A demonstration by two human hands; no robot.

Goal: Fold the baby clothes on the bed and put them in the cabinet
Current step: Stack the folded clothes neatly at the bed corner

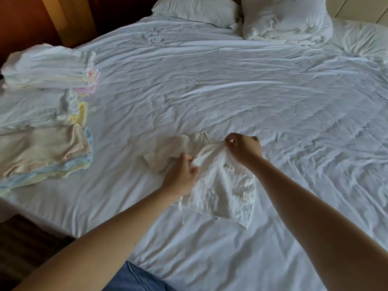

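Garment: a white baby garment (226,192) lies rumpled on the bed sheet (231,91), in the near middle of the bed, just in front of the person. Its upper part is bunched and lifted a little; its lower part lies flat, with the hem towards the viewer.
Garment tag: a small square label (247,195) sits near the lower right edge of the cloth.
Left hand: the left hand (182,175) has its fingers curled into the fabric at the garment's left side, gripping a fold.
Right hand: the right hand (245,150) pinches the top edge of the garment between thumb and fingertips, pulling the cloth up into a small peak.
Arms: both forearms are bare and reach in from the bottom corners of the view.
Folded piles: three stacks stand in a row along the left edge of the bed, well apart from the garment. The far stack (48,68) is mostly white with pink at its base; the middle stack (37,110) is white over pale yellow; the near stack (42,152) is beige on top, with blue and yellow beneath.
Bed: the white sheet is creased all over.
Pillows: a flat pillow (195,9) and a crumpled pillow (287,19) lie side by side at the head of the bed.
Surroundings: a wooden panel (63,17) stands beyond the bed's far left corner; blue denim (134,278) shows at the bottom edge.
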